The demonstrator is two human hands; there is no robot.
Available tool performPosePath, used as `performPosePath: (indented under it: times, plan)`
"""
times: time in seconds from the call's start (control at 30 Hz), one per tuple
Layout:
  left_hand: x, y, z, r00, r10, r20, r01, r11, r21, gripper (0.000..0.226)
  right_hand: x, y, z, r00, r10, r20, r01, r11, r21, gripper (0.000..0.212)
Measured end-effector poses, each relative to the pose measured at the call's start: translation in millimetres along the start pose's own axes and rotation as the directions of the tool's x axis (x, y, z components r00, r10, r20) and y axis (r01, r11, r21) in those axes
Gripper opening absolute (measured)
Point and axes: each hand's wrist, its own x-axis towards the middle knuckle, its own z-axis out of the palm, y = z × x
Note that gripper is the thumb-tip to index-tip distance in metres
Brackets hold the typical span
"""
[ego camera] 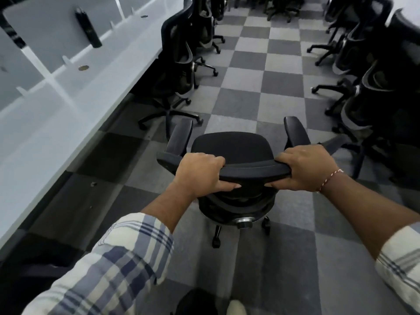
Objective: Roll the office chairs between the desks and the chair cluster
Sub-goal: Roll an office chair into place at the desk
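office chair (pixel 231 145) mid aisle on checkered carpet (pixel 261 78), seat facing far, back toward person. backrest top rail (pixel 254 170) runs left-right, directly ahead of both hands. left hand (pixel 200 173) wrapped round rail's left part, right hand (pixel 306 169) wrapped round right end; both equally near. desk (pixel 45 123) along left, row of chairs (pixel 179 64) tucked at its edge. chair cluster (pixel 375 87) far right. judged next: even push rolls chair straight; uneven push steers it to desk or cluster.
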Motion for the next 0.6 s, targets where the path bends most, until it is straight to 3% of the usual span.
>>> performPosePath:
  times: [0.6]
  plan:
    - [211.5,-131.8,57.0,0.986,-0.169,0.002,0.169,0.985,0.048,0.062,241.6,166.9,90.0,0.985,-0.155,-0.076,0.16,0.986,0.056,0.061]
